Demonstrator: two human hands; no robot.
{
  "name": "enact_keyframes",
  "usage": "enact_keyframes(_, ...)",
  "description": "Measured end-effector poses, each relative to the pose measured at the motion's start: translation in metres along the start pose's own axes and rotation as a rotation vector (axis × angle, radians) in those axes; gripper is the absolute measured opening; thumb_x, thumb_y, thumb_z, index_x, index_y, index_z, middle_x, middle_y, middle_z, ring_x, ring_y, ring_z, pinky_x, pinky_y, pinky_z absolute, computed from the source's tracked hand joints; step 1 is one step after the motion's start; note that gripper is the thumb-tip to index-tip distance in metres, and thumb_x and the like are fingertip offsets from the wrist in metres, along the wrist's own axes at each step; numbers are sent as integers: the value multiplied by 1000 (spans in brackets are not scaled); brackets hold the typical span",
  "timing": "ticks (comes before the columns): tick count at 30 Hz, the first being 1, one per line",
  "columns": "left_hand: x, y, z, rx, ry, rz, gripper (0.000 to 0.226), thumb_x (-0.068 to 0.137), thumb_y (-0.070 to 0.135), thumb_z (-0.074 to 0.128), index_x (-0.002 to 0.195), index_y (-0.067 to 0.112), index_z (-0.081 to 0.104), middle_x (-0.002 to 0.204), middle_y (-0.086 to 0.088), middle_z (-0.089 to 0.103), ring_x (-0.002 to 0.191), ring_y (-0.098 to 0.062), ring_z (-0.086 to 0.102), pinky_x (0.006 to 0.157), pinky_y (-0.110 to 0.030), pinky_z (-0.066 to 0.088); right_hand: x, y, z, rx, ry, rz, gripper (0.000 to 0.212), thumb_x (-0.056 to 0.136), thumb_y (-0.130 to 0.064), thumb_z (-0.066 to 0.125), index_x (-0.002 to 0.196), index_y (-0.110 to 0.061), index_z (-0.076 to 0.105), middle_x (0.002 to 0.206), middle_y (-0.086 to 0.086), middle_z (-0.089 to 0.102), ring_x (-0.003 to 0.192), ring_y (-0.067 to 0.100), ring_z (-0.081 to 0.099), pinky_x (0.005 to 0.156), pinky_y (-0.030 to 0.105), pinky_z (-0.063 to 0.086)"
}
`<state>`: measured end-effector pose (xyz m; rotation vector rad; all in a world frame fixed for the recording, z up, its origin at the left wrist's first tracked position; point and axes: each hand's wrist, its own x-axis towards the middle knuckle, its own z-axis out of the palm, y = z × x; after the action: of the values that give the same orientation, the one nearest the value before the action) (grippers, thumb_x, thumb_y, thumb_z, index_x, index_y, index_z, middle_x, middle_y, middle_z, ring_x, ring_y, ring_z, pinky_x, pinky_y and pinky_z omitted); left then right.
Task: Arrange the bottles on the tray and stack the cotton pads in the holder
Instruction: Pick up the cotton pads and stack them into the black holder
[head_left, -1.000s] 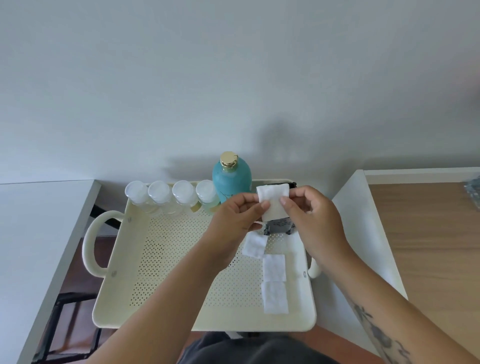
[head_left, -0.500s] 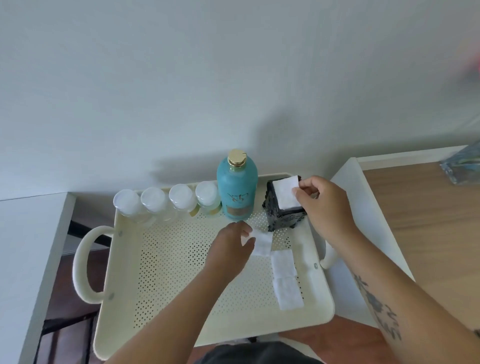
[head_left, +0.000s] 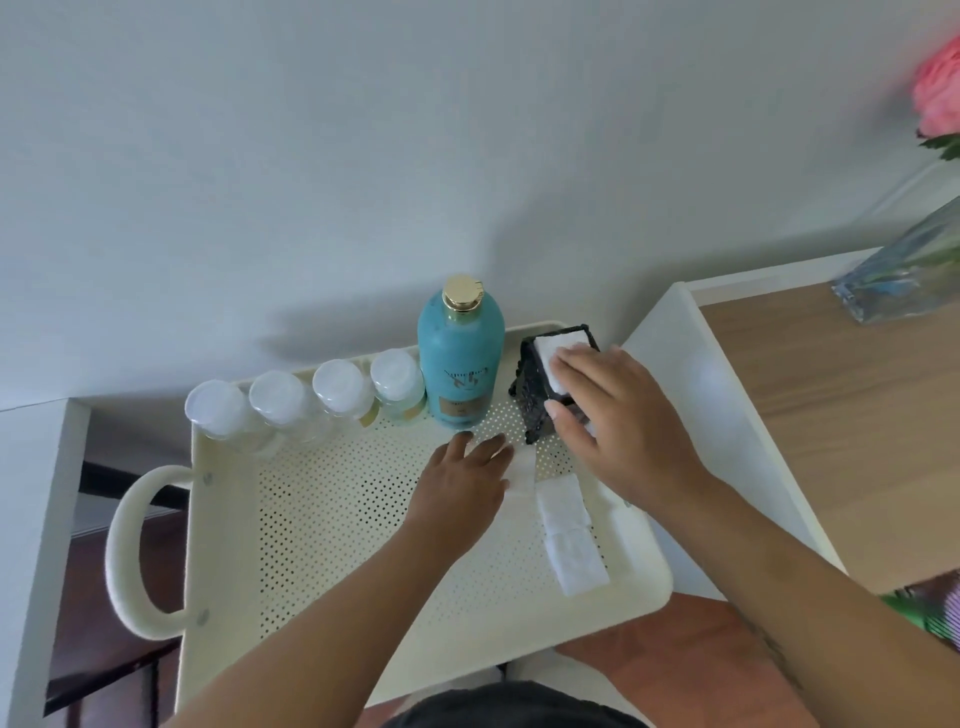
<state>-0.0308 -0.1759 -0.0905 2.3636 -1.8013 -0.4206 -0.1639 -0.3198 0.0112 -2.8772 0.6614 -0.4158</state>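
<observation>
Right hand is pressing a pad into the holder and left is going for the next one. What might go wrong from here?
1. The right hand presses down on the black holder, which looks tilted; it might tip toward the teal bottle.
2. The left hand covers one loose pad beside two others; it may drag them along the tray.

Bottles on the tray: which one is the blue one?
The tall teal bottle with the gold cap, beside the black holder. The four small bottles are clear with white caps.
</observation>
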Motion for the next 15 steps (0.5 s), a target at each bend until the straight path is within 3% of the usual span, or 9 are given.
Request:
enact_keyframes(6,-8,-5,-1,21,22,25,46,92,34,59,135,18,55,142,4,55,128,-31,48,102,-43,43,-5,0,4,-75,-61,4,44,97,-39,45,123,-7,61,126,5,64,122,20,56,115,46,30)
enact_keyframes(15,-15,-12,-7,-51,-17,-41,49,90,39,56,137,25,50,139,11,53,127,-21,42,103,-37,40,-1,-3,3,-125,-139,38,56,95,-52,36,119,-10,62,123,1,65,117,18,58,119,48,18)
